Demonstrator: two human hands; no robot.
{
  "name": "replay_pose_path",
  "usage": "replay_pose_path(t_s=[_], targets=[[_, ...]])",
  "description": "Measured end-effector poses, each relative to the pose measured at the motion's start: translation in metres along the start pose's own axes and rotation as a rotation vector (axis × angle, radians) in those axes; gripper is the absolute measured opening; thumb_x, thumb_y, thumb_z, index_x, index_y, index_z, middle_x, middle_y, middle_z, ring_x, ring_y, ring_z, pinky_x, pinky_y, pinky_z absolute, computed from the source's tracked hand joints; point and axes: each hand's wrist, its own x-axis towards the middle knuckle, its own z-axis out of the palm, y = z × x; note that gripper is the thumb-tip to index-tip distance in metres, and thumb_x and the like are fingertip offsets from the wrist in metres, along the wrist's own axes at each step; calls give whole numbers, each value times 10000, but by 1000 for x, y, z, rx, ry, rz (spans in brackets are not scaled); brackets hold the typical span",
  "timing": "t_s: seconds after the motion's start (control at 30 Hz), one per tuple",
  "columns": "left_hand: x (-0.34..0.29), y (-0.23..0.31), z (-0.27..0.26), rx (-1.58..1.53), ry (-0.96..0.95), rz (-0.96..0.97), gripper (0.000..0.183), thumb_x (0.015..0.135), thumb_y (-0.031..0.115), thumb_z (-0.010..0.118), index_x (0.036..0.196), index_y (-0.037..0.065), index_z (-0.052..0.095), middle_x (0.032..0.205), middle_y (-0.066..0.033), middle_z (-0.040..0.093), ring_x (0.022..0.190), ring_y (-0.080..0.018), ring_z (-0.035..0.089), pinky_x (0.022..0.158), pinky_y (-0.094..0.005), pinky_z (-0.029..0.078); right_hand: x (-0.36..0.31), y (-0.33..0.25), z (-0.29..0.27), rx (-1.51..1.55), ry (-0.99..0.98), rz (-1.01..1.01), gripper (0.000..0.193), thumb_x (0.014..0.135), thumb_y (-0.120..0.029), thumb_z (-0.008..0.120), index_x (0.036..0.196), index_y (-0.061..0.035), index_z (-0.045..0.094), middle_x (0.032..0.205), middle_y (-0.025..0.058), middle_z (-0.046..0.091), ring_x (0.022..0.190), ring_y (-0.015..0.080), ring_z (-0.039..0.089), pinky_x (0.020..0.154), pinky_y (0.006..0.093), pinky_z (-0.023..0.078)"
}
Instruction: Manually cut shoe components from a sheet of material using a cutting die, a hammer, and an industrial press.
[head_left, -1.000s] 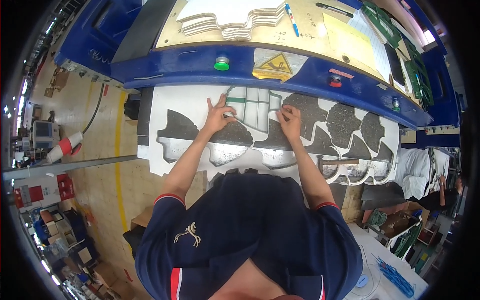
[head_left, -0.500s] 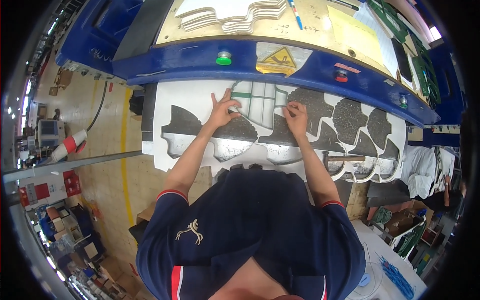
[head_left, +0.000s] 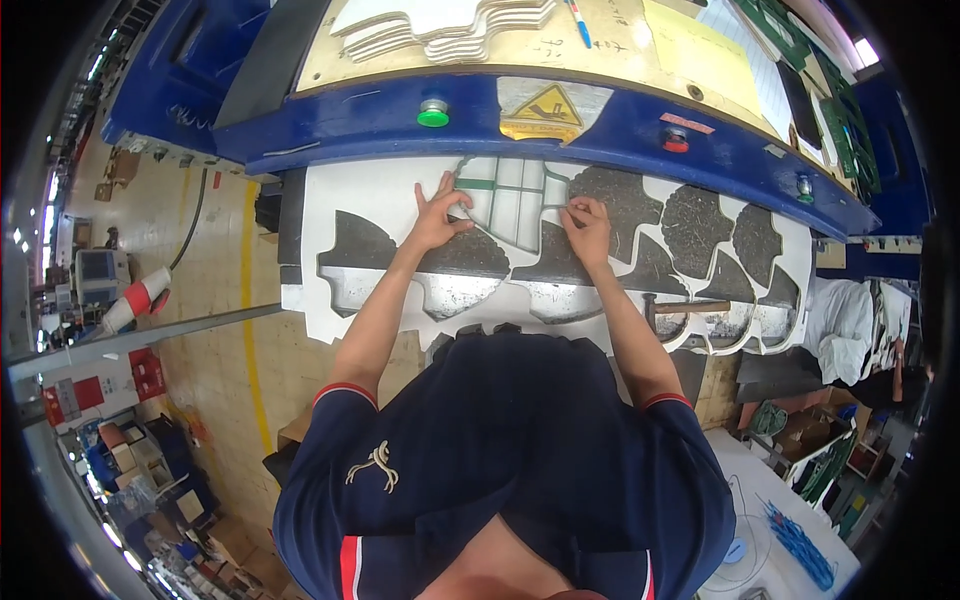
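Your left hand (head_left: 437,215) pinches the left edge of the white cut-out piece (head_left: 505,200), and your right hand (head_left: 588,225) presses its fingertips on that piece's right edge, so it lies between both hands. The piece sits in the white die-cut sheet (head_left: 380,200), just below the blue machine frame (head_left: 600,130). It is pale, crossed by grid lines and a green strip, with dark fan-shaped openings alongside. Both forearms reach straight forward, wrists level, fingers curled.
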Motion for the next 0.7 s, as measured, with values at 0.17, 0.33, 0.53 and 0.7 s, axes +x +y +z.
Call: replay_pose_path(t_s=[0.17,0.33,0.53,0.7], targets=[[1,5,-2,19,-33,-14,325,767,158,816,995,164,586,1569,-240,279,1527,-272,86,1131,-606,-132,-2,5,1,29,20,18,137,775,-92,774,880,-5,753,981,60,657,903,224,587,816,330,496],[1,5,1,-1,-10,-20,458,720,178,839,1130,214,639,1553,-233,320,1518,-285,142,1130,-614,-128,-5,8,1,57,35,12,115,768,-70,763,865,-10,748,979,64,655,902,230,592,814,338,501],[2,7,0,-11,-1,-33,499,713,150,843,1164,207,638,1557,-222,325,1519,-284,139,1142,-583,-134,-3,8,3,26,50,45,174,765,-83,751,914,6,732,1014,78,642,947,261,585,889,366,470],[3,0,1,-9,20,-27,398,707,125,845,1032,170,619,1553,-242,319,1518,-293,139,1144,-585,-125,-2,9,4,64,17,49,185,766,-90,756,928,-3,741,1006,71,642,930,249,584,872,358,472]])
